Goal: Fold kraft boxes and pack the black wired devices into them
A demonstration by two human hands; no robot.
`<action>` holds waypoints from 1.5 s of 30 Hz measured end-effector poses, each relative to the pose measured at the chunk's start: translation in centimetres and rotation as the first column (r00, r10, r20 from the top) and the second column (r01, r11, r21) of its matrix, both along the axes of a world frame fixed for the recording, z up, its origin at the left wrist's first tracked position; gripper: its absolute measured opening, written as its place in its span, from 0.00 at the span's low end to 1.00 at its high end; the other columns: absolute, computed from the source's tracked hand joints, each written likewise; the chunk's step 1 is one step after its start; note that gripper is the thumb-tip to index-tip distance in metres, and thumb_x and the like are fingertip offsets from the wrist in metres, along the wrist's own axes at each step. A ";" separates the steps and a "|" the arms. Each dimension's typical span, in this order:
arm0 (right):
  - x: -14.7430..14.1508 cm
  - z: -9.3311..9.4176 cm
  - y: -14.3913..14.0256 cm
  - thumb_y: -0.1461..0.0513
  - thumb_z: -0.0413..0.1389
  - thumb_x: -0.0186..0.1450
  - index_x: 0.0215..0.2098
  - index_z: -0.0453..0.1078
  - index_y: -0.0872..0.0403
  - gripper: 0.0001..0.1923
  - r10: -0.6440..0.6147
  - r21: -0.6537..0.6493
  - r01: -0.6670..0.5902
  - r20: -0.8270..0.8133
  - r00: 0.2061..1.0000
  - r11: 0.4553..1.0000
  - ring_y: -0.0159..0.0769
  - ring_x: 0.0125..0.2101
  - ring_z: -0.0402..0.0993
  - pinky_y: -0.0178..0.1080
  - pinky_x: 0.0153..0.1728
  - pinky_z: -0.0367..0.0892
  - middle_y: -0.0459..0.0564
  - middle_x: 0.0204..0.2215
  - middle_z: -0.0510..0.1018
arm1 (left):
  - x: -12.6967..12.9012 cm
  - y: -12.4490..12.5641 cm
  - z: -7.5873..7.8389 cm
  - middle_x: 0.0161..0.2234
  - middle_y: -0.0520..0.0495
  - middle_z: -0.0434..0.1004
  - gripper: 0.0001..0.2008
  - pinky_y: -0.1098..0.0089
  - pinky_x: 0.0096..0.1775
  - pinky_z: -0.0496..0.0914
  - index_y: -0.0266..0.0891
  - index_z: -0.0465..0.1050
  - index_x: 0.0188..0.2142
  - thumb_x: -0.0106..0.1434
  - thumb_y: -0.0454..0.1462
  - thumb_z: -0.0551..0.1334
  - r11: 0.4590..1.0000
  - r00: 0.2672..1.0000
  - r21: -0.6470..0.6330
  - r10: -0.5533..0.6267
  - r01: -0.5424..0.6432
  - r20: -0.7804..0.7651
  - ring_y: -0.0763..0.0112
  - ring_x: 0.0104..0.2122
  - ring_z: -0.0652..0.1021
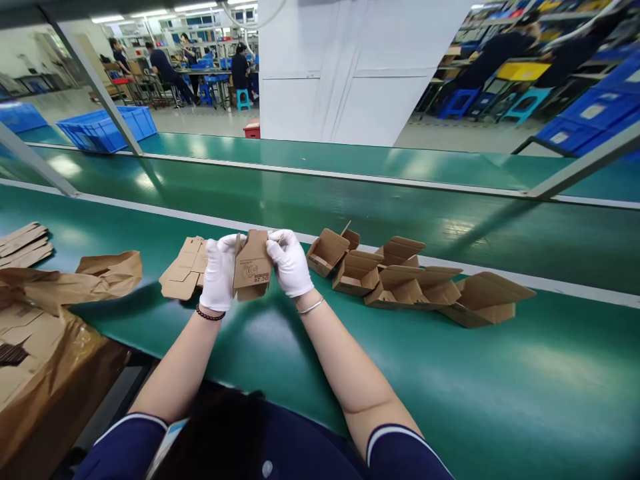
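Note:
Between my two white-gloved hands is a small brown cardboard box (253, 263), partly folded, with dark print on the side facing me. My left hand (219, 272) grips its left edge, and my right hand (291, 262) pinches a flap at its upper right. The box is held above the green work surface. Just left of my left hand lie flat cardboard blanks (183, 270), partly hidden by that hand. To the right of my right hand stand several folded open boxes (356, 272) in a loose cluster, their lids up.
At the left lie stacked cardboard strips (24, 245), crumpled brown paper (107, 275) and a large carton (45, 373) holding more cardboard. A blue crate (107, 128) stands across the green bench (550, 373). Slanted metal posts (93, 87) rise from it. Several people work in the background.

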State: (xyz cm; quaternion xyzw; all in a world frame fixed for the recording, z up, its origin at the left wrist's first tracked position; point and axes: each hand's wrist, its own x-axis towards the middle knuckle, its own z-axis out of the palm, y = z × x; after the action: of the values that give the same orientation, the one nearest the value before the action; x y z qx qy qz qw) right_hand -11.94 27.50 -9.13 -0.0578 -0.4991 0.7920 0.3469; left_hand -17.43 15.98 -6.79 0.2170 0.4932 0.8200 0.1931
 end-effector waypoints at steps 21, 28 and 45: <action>0.1 -0.7 -2.3 0.39 0.54 0.64 0.57 0.64 0.47 0.31 0.240 0.116 -0.266 0.202 0.950 0.957 0.39 0.50 0.73 0.45 0.54 0.69 0.50 0.52 0.75 | -3.4 0.1 -0.3 0.22 0.57 0.65 0.25 0.74 0.28 0.68 0.40 0.66 0.28 0.53 0.57 0.71 0.941 0.933 0.076 0.338 -0.331 -0.126 0.77 0.22 0.70; 0.0 -1.1 -2.4 0.45 0.59 0.62 0.48 0.67 0.50 0.23 -0.232 0.392 0.130 0.222 0.947 0.911 0.41 0.48 0.73 0.46 0.52 0.68 0.52 0.47 0.76 | -0.4 0.8 -2.1 0.37 0.44 0.80 0.26 0.64 0.41 0.75 0.40 0.75 0.40 0.65 0.60 0.55 0.967 0.978 -0.156 0.186 -0.199 -0.092 0.64 0.37 0.80; 1.8 -0.3 -1.9 0.48 0.52 0.67 0.28 0.69 0.49 0.17 -0.307 0.536 0.220 0.077 0.949 0.815 0.43 0.44 0.72 0.47 0.54 0.66 0.52 0.39 0.76 | 1.3 0.8 -2.3 0.42 0.42 0.81 0.23 0.57 0.53 0.72 0.40 0.75 0.27 0.71 0.50 0.54 0.882 0.695 -0.051 0.333 -0.469 -0.637 0.60 0.46 0.80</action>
State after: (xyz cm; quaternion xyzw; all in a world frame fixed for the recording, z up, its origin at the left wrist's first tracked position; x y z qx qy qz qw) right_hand -10.13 25.59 -9.40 -0.0934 -0.7079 0.5639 0.4149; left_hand -16.12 16.73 -9.08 0.3349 0.6475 0.6701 -0.1396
